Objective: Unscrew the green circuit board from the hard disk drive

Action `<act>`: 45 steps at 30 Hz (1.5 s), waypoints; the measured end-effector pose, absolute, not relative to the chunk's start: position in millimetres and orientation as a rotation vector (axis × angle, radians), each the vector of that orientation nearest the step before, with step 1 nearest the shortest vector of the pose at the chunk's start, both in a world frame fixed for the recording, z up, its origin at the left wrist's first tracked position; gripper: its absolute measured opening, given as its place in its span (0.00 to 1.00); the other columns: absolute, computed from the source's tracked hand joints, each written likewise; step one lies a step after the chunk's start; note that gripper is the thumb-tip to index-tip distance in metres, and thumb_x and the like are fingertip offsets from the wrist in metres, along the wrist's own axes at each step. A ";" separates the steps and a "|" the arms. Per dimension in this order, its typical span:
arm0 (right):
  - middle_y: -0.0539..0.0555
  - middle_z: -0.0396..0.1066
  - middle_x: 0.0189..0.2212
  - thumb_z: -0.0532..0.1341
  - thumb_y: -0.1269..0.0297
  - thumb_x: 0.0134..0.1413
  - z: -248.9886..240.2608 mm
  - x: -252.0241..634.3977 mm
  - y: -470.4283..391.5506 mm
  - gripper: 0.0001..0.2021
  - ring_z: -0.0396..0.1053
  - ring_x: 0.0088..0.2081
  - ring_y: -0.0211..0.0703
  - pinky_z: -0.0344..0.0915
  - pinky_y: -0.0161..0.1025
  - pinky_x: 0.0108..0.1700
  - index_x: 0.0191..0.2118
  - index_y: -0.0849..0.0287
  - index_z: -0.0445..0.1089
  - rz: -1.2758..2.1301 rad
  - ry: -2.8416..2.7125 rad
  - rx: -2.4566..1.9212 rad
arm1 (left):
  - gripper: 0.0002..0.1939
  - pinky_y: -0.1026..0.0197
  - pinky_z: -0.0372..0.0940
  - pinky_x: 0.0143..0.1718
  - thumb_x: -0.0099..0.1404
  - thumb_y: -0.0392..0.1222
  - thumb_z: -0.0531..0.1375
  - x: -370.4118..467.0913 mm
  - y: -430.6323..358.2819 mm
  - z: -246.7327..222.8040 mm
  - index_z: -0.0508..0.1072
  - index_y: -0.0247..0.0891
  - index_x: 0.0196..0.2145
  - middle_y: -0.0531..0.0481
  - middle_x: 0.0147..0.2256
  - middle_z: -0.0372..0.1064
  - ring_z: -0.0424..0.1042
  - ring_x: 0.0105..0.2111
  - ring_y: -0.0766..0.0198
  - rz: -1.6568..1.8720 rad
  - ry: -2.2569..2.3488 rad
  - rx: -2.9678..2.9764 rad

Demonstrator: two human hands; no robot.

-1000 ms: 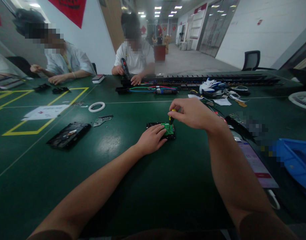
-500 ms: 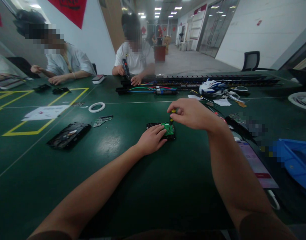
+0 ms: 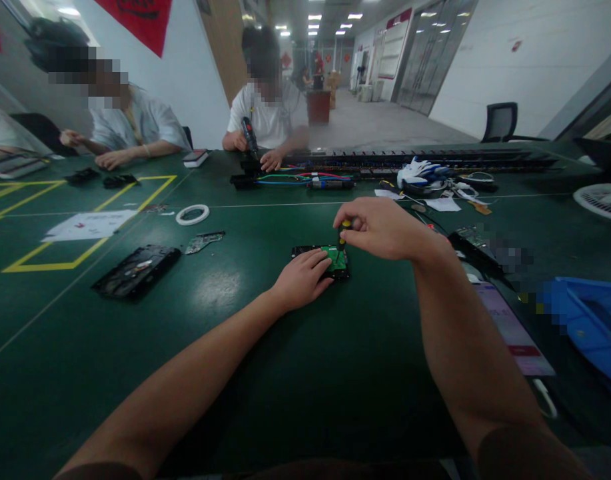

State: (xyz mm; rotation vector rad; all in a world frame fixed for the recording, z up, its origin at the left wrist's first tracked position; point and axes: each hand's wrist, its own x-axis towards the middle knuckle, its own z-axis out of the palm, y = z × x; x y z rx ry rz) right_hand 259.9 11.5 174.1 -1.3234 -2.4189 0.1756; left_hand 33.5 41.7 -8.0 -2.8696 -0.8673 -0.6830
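Observation:
A hard drive [image 3: 339,265] with a green circuit board lies on the green table in front of me. My left hand [image 3: 305,275] rests over its left part, fingers stretched out and pressing on it, so that side is partly hidden. In my right hand [image 3: 372,227] is a yellow-and-black screwdriver [image 3: 343,237], gripped by the handle between thumb and fingers. It stands nearly upright with its shaft reaching down to the green board. Whether the tip sits in a screw is too small to tell.
Left of the drive are a loose circuit board [image 3: 204,242], a black casing [image 3: 138,270] and a white ring [image 3: 192,214]. Gloves [image 3: 422,177], a tablet [image 3: 510,327] and a blue bin [image 3: 590,320] stand right. Across the table a person holds a power screwdriver [image 3: 250,137].
The view has shifted very slightly. Both hands, the screwdriver and the hard drive keep practically the same places.

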 end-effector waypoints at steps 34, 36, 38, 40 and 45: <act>0.56 0.81 0.38 0.64 0.61 0.65 171.5 260.3 14.6 0.12 0.74 0.37 0.47 0.62 0.42 0.42 0.48 0.60 0.80 0.194 -2.390 -1.337 | 0.24 0.40 0.64 0.71 0.79 0.51 0.59 33.5 41.0 -6.7 0.72 0.34 0.64 0.35 0.65 0.70 0.68 0.68 0.44 -0.687 -0.877 -2.882; 0.57 0.81 0.38 0.65 0.60 0.64 170.9 261.6 14.6 0.12 0.75 0.38 0.48 0.62 0.42 0.42 0.48 0.60 0.79 0.202 -2.364 -1.358 | 0.23 0.40 0.64 0.71 0.80 0.51 0.59 33.8 40.8 -6.5 0.72 0.35 0.64 0.36 0.65 0.71 0.68 0.68 0.45 -0.681 -0.884 -2.879; 0.57 0.81 0.37 0.65 0.60 0.64 170.7 262.3 14.5 0.12 0.75 0.38 0.49 0.63 0.42 0.42 0.47 0.61 0.79 0.204 -2.349 -1.375 | 0.22 0.41 0.63 0.71 0.80 0.50 0.58 34.3 40.5 -6.7 0.72 0.35 0.64 0.36 0.65 0.71 0.68 0.69 0.45 -0.674 -0.891 -2.876; 0.57 0.81 0.36 0.66 0.60 0.64 171.0 262.3 14.4 0.11 0.75 0.38 0.49 0.63 0.42 0.42 0.46 0.60 0.79 0.204 -2.345 -1.383 | 0.23 0.41 0.63 0.71 0.80 0.50 0.58 34.9 40.4 -7.2 0.72 0.34 0.64 0.35 0.66 0.70 0.67 0.69 0.45 -0.662 -0.898 -2.873; 0.56 0.81 0.38 0.65 0.62 0.64 172.9 261.2 14.1 0.09 0.75 0.37 0.47 0.63 0.42 0.42 0.45 0.59 0.80 0.181 -2.366 -1.342 | 0.23 0.41 0.62 0.72 0.80 0.50 0.59 35.5 40.9 -8.1 0.72 0.34 0.64 0.35 0.66 0.70 0.67 0.70 0.45 -0.653 -0.922 -2.864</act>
